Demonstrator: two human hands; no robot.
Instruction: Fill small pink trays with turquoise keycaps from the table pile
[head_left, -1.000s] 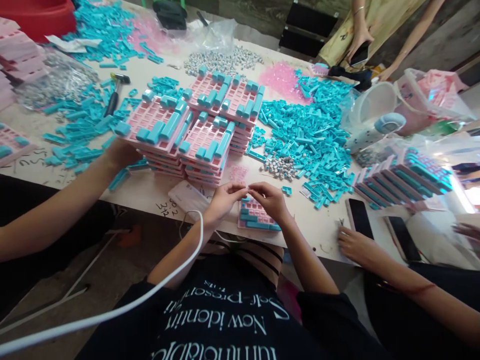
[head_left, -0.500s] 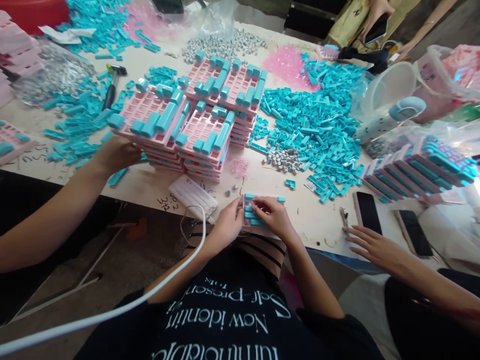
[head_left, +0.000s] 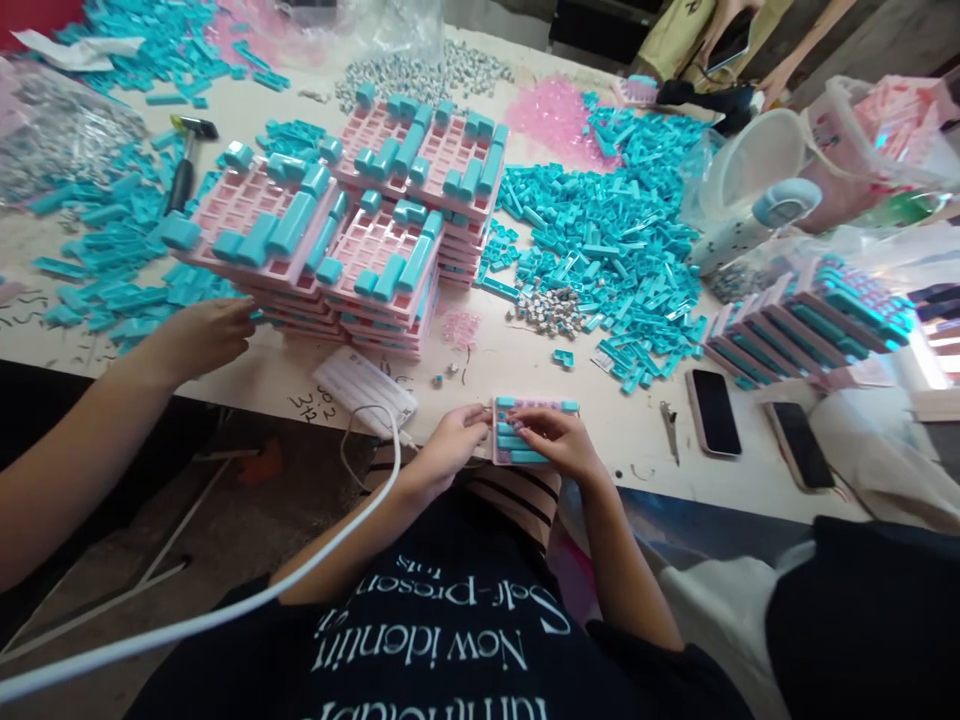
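Note:
A small pink frame with blue key pieces (head_left: 525, 456) lies at the table's front edge, right in front of me. My left hand (head_left: 454, 443) grips its left side with bent fingers. Over the upper part of the frame is my right hand (head_left: 559, 440), its thumb and fingertips pinched together; whatever is between them is too small to make out. Beyond the hands lie a small pile of grey-white pieces (head_left: 551, 312) and a single blue piece (head_left: 563, 358).
Tall stacks of pink frames (head_left: 382, 250) stand left of centre, a white power bank (head_left: 365, 388) before them. Another person's hand (head_left: 202, 338) is beside the stacks. Blue pieces (head_left: 615, 230) spread behind; two phones (head_left: 713, 412), a clip (head_left: 670, 432) and leaning frames (head_left: 795, 325) are right.
The view has shifted slightly, moving the table's things leftward. A person's hand at the right has left the clip and is out of view. My right hand stays over the frame.

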